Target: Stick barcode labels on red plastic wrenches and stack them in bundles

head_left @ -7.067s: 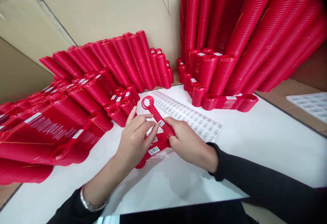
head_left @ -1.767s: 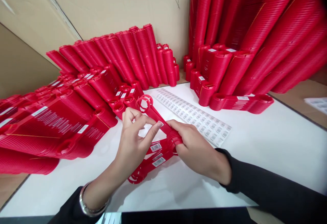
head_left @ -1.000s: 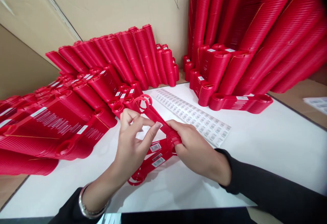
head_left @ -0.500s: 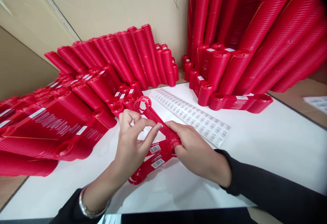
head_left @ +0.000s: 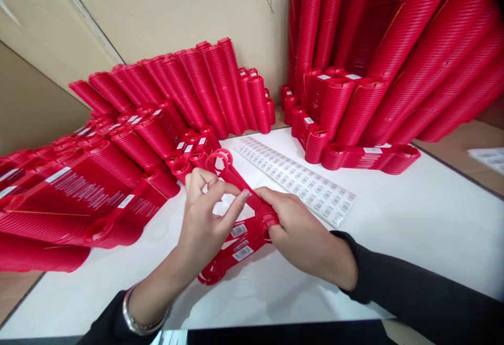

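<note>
Where both hands (head_left: 205, 219) grip red wrenches (head_left: 236, 177), label sheet (head_left: 299, 179) and red stacks (head_left: 129, 156) close around.

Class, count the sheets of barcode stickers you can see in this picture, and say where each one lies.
2. One barcode sheet lies on the white table just beyond the right hand. A second sheet shows at the far right edge, partly cut off. Others may be hidden.

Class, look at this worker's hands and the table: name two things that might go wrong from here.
1. The left hand pinches its fingertips over the top red piece; a small label may well go on crooked.
2. The right hand pins a fanned bundle of labelled pieces; if that grip loosens, they could slide apart across the white table.
</note>
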Motion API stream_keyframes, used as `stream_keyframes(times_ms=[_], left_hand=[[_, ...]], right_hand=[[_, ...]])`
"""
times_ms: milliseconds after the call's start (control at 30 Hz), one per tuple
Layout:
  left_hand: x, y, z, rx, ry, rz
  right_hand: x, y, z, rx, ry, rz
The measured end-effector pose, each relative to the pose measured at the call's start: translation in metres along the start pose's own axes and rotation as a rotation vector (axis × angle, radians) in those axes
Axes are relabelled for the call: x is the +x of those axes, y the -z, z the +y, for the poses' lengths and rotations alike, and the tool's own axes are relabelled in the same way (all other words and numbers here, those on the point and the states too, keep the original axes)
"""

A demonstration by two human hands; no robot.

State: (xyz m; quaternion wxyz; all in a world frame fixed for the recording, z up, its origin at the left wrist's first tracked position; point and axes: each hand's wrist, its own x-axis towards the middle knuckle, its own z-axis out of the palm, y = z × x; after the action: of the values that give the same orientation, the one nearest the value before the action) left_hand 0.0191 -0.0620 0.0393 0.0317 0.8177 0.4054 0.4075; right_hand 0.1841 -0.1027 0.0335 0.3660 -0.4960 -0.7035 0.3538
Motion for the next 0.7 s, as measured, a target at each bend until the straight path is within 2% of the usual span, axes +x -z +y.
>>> stream_keyframes(times_ms=[533,600,700], left_hand=[[-0.0011,0.0028,0.0007,0.051,-0.017,-0.075],[-0.0015,0.0017,-0.0001,0.105,-0.07,-0.033],[-0.0034,-0.0023,-0.002,0.216,-0.273,0.067]], right_hand=[[0.0015,0.0011,0.0019,0.014,-0.01,0.0],[0.0015,0.0017,0.0023,0.015,-0.029,-0.003],[0.0017,0.0024,0.0027,0.016,-0.052,0.006]])
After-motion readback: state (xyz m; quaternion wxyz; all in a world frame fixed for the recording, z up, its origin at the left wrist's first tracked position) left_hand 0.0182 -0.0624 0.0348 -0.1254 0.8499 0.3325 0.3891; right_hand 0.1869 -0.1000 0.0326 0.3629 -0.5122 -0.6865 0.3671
